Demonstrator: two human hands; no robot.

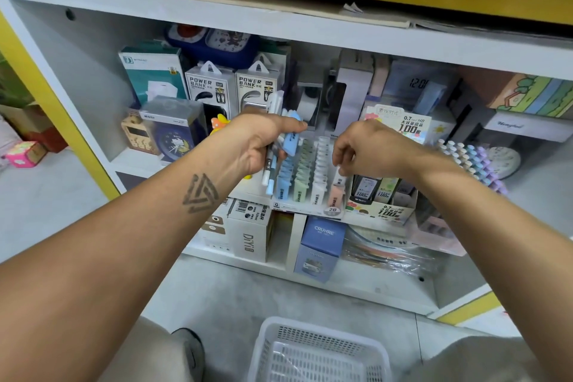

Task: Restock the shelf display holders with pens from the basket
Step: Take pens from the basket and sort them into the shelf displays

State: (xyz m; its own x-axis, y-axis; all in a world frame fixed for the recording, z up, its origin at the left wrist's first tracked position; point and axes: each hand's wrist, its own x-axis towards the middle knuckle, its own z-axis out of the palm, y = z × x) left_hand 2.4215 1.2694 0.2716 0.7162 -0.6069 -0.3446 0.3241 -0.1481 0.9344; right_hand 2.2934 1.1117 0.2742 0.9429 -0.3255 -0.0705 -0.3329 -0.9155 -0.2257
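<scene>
My left hand (260, 143) grips a bunch of pens (274, 146), white and light blue, held upright in front of the shelf. Just right of it stands the display holder (305, 206) with rows of blue, green, white and pink pens. My right hand (366, 149) hovers over the holder's right side and pinches a pink pen (338, 178) at its top. A white plastic basket (319, 350) sits on the floor below, between my knees, and what it holds cannot be made out.
Power bank boxes (229, 87) and clocks stand behind the holder. A lead refill box (381, 195) sits right of it, and pastel pens (474, 158) further right. Boxes (322, 245) fill the lower shelf. The upper shelf board overhangs close above.
</scene>
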